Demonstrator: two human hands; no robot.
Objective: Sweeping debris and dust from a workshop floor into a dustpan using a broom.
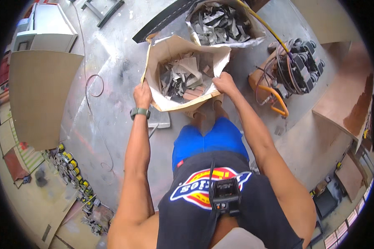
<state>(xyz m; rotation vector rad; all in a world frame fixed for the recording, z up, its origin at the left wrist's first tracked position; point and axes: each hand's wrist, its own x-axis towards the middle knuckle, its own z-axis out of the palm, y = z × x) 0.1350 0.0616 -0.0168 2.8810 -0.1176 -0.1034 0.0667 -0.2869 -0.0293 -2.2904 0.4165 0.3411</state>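
Between my two arms a large paper sack (176,104) stands with its mouth wide, tan outside and white inside. Torn grey and white scraps (186,71), black strips and a few brownish pieces lie in it. My left hand (142,95), below a wristwatch, is closed round the left side of the rim. On the right side of the rim, my right hand (225,84) grips the paper. Just beyond it is a second sack (257,38), filled with dark and grey scraps.
At right sits a compressor-like machine (303,68) with coiled hoses and an orange handle (280,101). A yellow hose (266,25) runs over the far sack. Thin cable (87,89) trails across the floor. A brown panel (43,95) stands left, near several yellow-and-black tools (72,168).
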